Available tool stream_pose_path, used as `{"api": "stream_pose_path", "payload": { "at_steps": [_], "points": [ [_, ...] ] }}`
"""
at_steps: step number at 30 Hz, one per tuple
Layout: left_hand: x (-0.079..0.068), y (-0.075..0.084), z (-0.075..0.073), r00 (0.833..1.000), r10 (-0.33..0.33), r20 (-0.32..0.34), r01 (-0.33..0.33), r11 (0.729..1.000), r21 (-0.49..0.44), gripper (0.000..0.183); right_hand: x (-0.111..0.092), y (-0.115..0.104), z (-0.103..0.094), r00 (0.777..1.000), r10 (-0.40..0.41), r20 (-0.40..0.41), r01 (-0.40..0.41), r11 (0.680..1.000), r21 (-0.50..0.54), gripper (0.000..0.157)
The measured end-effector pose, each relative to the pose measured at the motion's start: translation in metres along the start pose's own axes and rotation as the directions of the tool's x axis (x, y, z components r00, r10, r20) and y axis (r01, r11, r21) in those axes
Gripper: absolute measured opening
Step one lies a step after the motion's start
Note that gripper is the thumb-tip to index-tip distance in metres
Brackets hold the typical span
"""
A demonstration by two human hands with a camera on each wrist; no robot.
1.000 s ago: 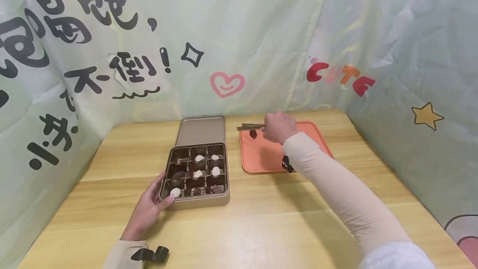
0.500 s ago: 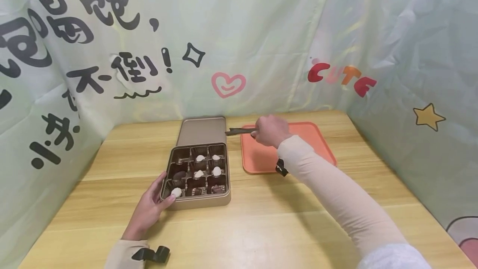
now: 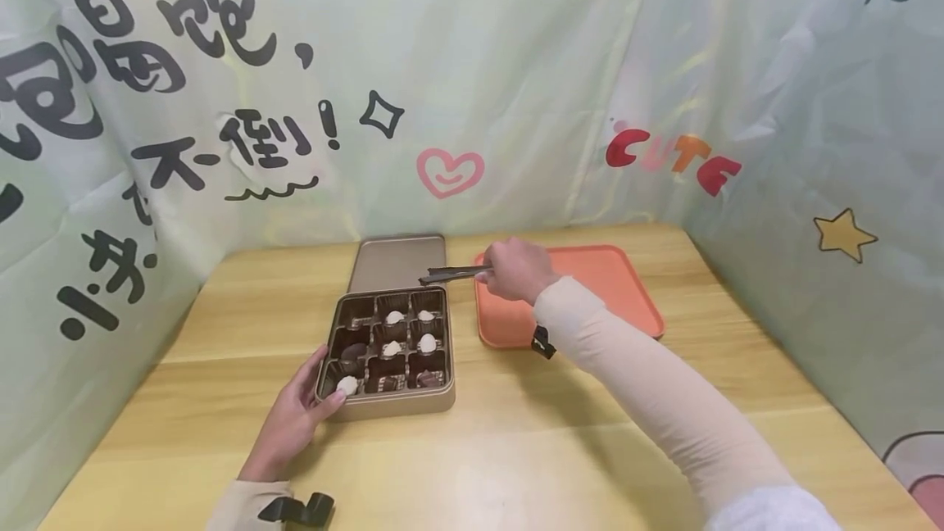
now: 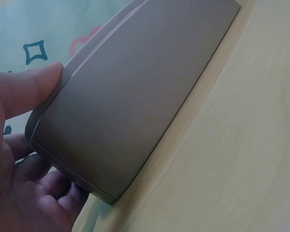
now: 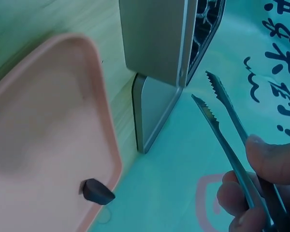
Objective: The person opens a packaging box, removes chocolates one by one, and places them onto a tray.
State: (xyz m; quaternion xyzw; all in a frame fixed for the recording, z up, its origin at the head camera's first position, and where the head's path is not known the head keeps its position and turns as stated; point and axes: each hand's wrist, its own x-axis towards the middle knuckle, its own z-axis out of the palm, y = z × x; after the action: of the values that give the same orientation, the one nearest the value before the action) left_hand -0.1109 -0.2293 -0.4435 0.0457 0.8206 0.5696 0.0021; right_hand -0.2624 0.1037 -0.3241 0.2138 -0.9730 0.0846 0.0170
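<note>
My left hand (image 3: 291,412) holds the near left corner of a brown tin chocolate box (image 3: 398,408). In the left wrist view its thumb lies on the rim and its fingers curl at the side wall (image 4: 121,106). The divided insert holds several white pieces (image 3: 427,343) and dark chocolates (image 3: 354,353). My right hand (image 3: 519,269) grips serrated metal tongs (image 3: 453,274), their tips pointing left over the edge between box and lid. In the right wrist view the tong tips are apart with nothing between them. A dark chocolate (image 5: 97,192) lies on the orange tray (image 5: 43,125); my hand hides it in the head view.
The box's lid (image 3: 398,262) lies flat behind the box. To the right, the tray (image 3: 597,293) rests on the wooden table (image 3: 509,441) under my right forearm. Printed cloth walls (image 3: 531,88) enclose the back and sides.
My right hand has moved left with the tongs, from over the tray to the far right corner of the box. The left hand stays at the box.
</note>
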Motion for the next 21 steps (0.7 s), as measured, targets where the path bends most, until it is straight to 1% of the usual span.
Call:
{"api": "stream_pose_path", "payload": {
  "at_steps": [6, 13, 17, 21],
  "points": [
    [0.001, 0.0, 0.0, 1.0, -0.005, 0.003, 0.005, 1.0, -0.024, 0.083, 0.001, -0.008, -0.001, 1.0, -0.026, 0.0, 0.026, 1.0, 0.0, 0.017],
    [0.001, 0.0, 0.0, 1.0, 0.007, 0.002, -0.007, 0.999, -0.049, 0.083, 0.005, -0.02, 0.001, 0.999, -0.028, 0.027, 0.029, 0.999, -0.021, 0.021],
    [0.001, 0.0, 0.001, 1.0, 0.014, 0.005, -0.014, 0.999, -0.048, 0.083, 0.007, -0.026, 0.001, 0.998, -0.045, 0.041, 0.046, 0.999, -0.029, 0.02],
    [0.001, 0.0, 0.0, 1.0, 0.001, 0.007, 0.0, 0.999, -0.045, 0.083, 0.009, -0.031, 0.001, 0.996, -0.072, 0.052, 0.074, 0.997, -0.019, 0.018]
  ]
}}
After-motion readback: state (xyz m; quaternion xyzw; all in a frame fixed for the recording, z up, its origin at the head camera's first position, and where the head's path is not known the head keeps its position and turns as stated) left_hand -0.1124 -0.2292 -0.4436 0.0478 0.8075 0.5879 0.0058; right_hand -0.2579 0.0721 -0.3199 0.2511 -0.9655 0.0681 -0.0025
